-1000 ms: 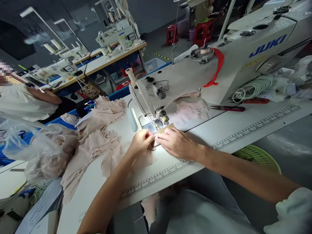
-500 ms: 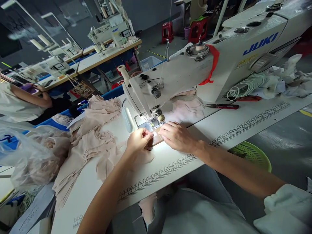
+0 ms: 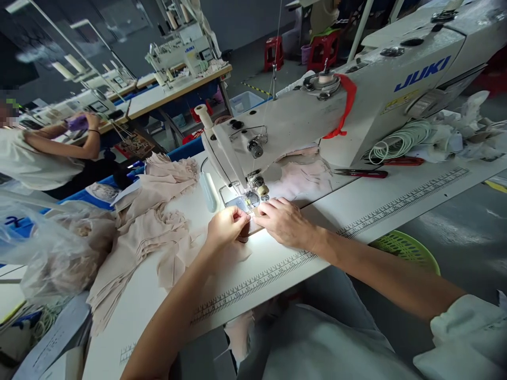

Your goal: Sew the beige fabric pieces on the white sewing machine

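Note:
Both hands are at the needle area of a white sewing machine (image 3: 289,126). My left hand (image 3: 226,228) pinches the left side of a small beige fabric piece (image 3: 252,226) between thumb and index finger. Just right of it, my right hand (image 3: 282,221) has its fingers bent down on the same piece, close to the presser foot. The lamp lights the metal needle plate (image 3: 236,203) in front of the fingers. Much of the piece is hidden under the fingers. Layered beige fabric pieces (image 3: 146,237) lie to the left of my left hand.
Red-handled thread snips (image 3: 362,173) and coiled pale cord (image 3: 400,140) lie by the machine's base. A clear plastic bag (image 3: 59,258) is at the left. Below the table's edge sits a green basket (image 3: 407,250). A person (image 3: 47,153) works at the far left.
My right hand has shifted slightly left toward my left hand, and less of the fabric piece shows between them. The person at the left has raised the arms with a purple item.

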Action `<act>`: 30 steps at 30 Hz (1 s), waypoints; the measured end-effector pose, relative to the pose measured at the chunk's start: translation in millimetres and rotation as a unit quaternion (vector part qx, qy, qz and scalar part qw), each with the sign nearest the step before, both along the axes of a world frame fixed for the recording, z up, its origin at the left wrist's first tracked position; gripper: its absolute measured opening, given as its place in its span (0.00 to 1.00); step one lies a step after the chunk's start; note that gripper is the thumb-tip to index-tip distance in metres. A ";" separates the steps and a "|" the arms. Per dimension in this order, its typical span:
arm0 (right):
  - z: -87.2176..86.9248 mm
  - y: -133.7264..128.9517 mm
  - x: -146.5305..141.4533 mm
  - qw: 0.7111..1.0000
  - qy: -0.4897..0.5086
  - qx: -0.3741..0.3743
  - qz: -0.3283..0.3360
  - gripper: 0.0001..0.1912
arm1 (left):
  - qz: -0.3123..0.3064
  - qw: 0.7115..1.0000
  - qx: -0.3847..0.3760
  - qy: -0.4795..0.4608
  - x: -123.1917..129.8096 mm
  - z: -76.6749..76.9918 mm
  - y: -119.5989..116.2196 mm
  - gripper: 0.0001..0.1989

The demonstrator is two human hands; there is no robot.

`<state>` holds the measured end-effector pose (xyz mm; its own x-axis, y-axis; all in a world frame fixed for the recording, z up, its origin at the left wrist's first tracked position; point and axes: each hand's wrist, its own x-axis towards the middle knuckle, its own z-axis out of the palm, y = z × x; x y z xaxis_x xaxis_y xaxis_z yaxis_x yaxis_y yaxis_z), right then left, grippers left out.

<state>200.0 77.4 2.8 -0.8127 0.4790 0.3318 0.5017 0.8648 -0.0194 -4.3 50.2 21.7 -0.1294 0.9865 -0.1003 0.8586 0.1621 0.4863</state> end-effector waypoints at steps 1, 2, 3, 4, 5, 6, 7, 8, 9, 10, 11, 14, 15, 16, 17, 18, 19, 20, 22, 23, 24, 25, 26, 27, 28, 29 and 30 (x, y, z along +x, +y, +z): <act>0.4 -0.4 -0.7 1.000 -0.005 0.004 0.001 0.14 | -0.016 0.999 0.026 0.039 0.9 0.5 -2.5 0.05; 0.6 -0.7 -1.5 1.000 -0.008 0.006 0.002 0.14 | -0.043 0.994 0.065 0.083 1.9 0.2 -5.8 0.03; 0.6 -0.9 -2.2 1.000 -0.010 0.008 0.002 0.14 | -0.080 0.983 0.114 0.123 3.1 -0.9 -10.0 0.02; 0.5 -1.0 -2.9 1.000 -0.011 0.009 0.003 0.14 | -0.120 0.967 0.166 0.152 4.5 -2.9 -15.0 0.05; 0.2 -1.1 -3.5 1.000 -0.011 0.009 0.003 0.14 | -0.160 0.950 0.211 0.168 6.1 -5.7 -20.4 0.07; -0.1 -1.2 -3.9 1.000 -0.012 0.009 0.004 0.14 | -0.194 0.933 0.246 0.175 7.9 -9.1 -26.0 0.10; -0.4 -1.3 -4.2 1.000 -0.012 0.009 0.005 0.14 | -0.218 0.921 0.273 0.175 9.8 -12.7 -31.5 0.12; -0.6 -1.5 -4.4 1.000 -0.012 0.009 0.006 0.14 | -0.234 0.911 0.293 0.172 11.5 -16.5 -36.5 0.14; -0.9 -1.7 -4.4 1.000 -0.011 0.009 0.006 0.15 | -0.243 0.904 0.307 0.171 13.0 -20.1 -40.9 0.15; -1.2 -1.9 -4.2 1.000 -0.008 0.009 0.007 0.15 | -0.250 0.899 0.317 0.172 14.1 -23.4 -44.2 0.16; -1.4 -1.9 -4.0 1.000 -0.003 0.008 0.008 0.16 | -0.255 0.895 0.323 0.175 14.9 -26.1 -46.6 0.18; -2.4 0.6 -2.8 1.000 0.017 -0.002 0.009 0.16 | -0.261 0.889 0.324 0.189 15.1 -31.2 -47.8 0.19; -2.7 2.4 -2.4 1.000 0.024 -0.008 0.003 0.16 | -0.260 0.890 0.319 0.195 14.8 -31.9 -46.5 0.19; -3.0 4.6 -2.1 0.999 0.031 -0.013 -0.009 0.16 | -0.258 0.892 0.312 0.200 14.3 -32.3 -44.7 0.19; -3.1 7.1 -1.8 0.999 0.038 -0.017 -0.025 0.16 | -0.254 0.895 0.305 0.204 13.8 -32.4 -42.4 0.18; -3.2 9.6 -1.5 0.998 0.045 -0.019 -0.044 0.17 | -0.248 0.898 0.298 0.208 13.3 -32.4 -39.8 0.17; -3.2 11.9 -1.3 0.997 0.051 -0.020 -0.061 0.17 | -0.242 0.900 0.293 0.211 12.7 -32.4 -36.9 0.16; -3.0 13.8 -0.9 0.996 0.055 -0.021 -0.073 0.17 | -0.237 0.902 0.292 0.213 12.1 -32.4 -33.8 0.16; -2.6 15.8 0.2 0.994 0.062 -0.023 -0.084 0.17 | -0.233 0.901 0.297 0.215 11.0 -32.7 -27.6 0.15; -2.3 15.9 0.9 0.994 0.063 -0.025 -0.084 0.17 | -0.233 0.899 0.302 0.216 10.7 -33.1 -24.7 0.14; -2.1 15.7 1.8 0.994 0.064 -0.027 -0.084 0.17 | -0.235 0.897 0.307 0.216 10.5 -33.7 -22.1 0.14; -1.9 15.2 2.6 0.994 0.064 -0.029 -0.084 0.17 | -0.236 0.895 0.312 0.216 10.6 -34.3 -19.7 0.14; -1.7 14.6 3.4 0.994 0.063 -0.031 -0.083 0.18 | -0.236 0.893 0.317 0.214 10.8 -35.0 -17.7 0.14; -1.5 14.1 4.1 0.994 0.063 -0.031 -0.083 0.18 | -0.235 0.892 0.322 0.212 11.2 -35.7 -16.0 0.13; -1.2 13.7 4.6 0.994 0.063 -0.030 -0.082 0.18 | -0.235 0.892 0.325 0.209 11.7 -36.3 -14.7 0.13; -0.9 13.4 5.0 0.994 0.064 -0.028 -0.080 0.18 | -0.235 0.892 0.327 0.205 12.2 -36.7 -13.6 0.13; -0.5 13.1 5.3 0.994 0.065 -0.026 -0.079 0.18 | -0.236 0.892 0.327 0.202 12.5 -37.0 -12.9 0.13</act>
